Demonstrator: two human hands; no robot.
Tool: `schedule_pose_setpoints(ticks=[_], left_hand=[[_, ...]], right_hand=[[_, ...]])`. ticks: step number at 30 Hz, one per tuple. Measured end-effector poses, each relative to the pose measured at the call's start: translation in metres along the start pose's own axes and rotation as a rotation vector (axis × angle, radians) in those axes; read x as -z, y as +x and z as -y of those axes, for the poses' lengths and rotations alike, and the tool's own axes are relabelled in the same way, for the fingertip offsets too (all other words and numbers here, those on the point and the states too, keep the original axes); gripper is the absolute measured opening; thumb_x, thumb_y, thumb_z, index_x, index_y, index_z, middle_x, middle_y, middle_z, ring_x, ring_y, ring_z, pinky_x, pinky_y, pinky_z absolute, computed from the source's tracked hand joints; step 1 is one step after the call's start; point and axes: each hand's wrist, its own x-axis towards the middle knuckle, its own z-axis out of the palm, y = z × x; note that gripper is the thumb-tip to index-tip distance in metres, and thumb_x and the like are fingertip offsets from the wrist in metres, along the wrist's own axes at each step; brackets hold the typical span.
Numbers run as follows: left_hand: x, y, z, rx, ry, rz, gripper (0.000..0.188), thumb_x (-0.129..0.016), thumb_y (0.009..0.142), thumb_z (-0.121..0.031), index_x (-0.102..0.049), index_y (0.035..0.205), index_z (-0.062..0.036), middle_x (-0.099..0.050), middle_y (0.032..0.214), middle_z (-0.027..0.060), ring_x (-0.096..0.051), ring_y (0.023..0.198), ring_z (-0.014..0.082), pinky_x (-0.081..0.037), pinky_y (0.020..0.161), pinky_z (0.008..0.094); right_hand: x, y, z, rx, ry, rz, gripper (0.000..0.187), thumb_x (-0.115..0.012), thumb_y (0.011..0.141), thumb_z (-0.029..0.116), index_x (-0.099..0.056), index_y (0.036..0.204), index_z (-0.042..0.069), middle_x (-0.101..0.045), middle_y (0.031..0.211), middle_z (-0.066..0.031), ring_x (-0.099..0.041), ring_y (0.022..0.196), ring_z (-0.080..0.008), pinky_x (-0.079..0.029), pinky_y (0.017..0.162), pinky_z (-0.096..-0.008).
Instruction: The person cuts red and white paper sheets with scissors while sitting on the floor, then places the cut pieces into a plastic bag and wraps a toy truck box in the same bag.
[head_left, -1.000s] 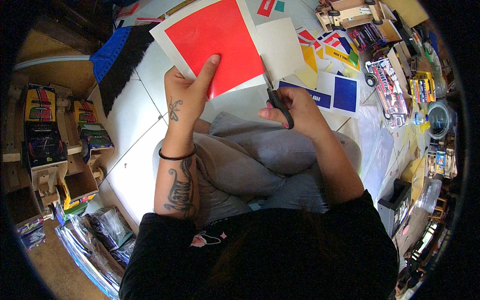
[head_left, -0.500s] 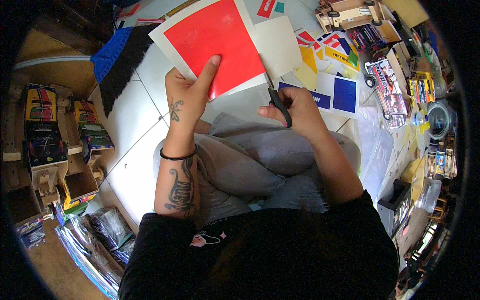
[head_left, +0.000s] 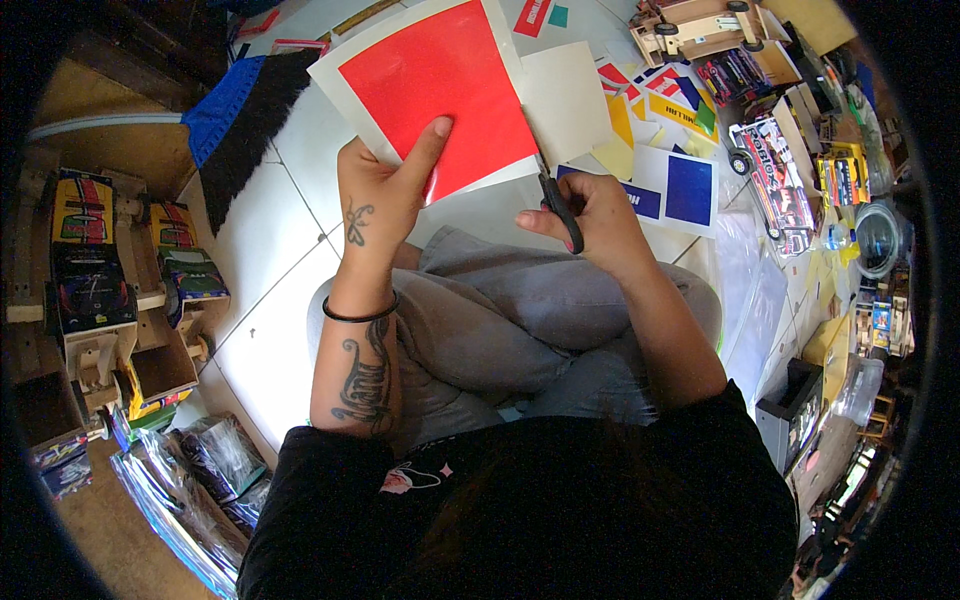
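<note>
My left hand [head_left: 385, 190] pinches a white-bordered red sticker sheet [head_left: 440, 85] by its near edge, thumb on top and fingers hidden beneath. In my right hand [head_left: 600, 220] is a pair of scissors [head_left: 556, 205] with black handles. Its blades reach into the sheet along the right side of the red area. A wide white strip [head_left: 570, 100] of the sheet spreads away to the right of the blades. Both hands are above my crossed legs [head_left: 480, 300] in grey trousers.
Cut stickers in yellow, red and blue, among them a blue square on white paper [head_left: 690, 192], lie on the tiled floor to the right. Wooden toy trucks [head_left: 770, 185] stand beyond them. More toy trucks [head_left: 90, 260] line the left. Plastic-wrapped packs [head_left: 190, 490] lie at lower left.
The sheet and my left hand have shifted slightly right and toward me, so the blades sit farther along the sheet. My right hand has stayed nearly still.
</note>
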Motion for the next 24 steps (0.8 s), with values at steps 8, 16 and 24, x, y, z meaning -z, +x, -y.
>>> schedule_pose_setpoints(ticks=[8, 16, 24], left_hand=[[-0.0057, -0.0031, -0.0037, 0.046, -0.069, 0.066, 0.024, -0.066, 0.078, -0.017, -0.062, 0.088, 0.0045, -0.065, 0.077, 0.0105, -0.060, 0.065, 0.0112, -0.047, 0.059, 0.0222], [-0.0068, -0.0042, -0.0076, 0.109, -0.073, 0.068, 0.024, -0.066, 0.078, -0.017, -0.062, 0.089, 0.0045, -0.065, 0.078, 0.0103, -0.060, 0.066, 0.0108, -0.047, 0.060, 0.0222], [-0.0084, -0.0053, -0.0056, 0.117, -0.086, 0.089, 0.024, -0.066, 0.078, -0.018, -0.062, 0.088, 0.0038, -0.065, 0.076, 0.0093, -0.059, 0.063, 0.0097, -0.047, 0.058, 0.0216]], right_hand=[[-0.0013, 0.0006, -0.0022, 0.014, 0.066, -0.010, 0.043, -0.079, 0.058, 0.037, -0.057, 0.065, 0.002, -0.052, 0.055, -0.0019, -0.047, 0.052, -0.0087, -0.037, 0.049, -0.0211], [0.0003, -0.0005, 0.0014, -0.011, 0.026, -0.047, 0.041, -0.079, 0.059, 0.035, -0.057, 0.067, 0.001, -0.052, 0.055, -0.0023, -0.048, 0.052, -0.0083, -0.037, 0.048, -0.0209], [-0.0037, 0.0011, -0.0031, 0.024, 0.089, -0.077, 0.037, -0.079, 0.061, 0.031, -0.054, 0.065, 0.003, -0.045, 0.052, 0.0024, -0.041, 0.049, -0.0066, -0.033, 0.046, -0.0215]])
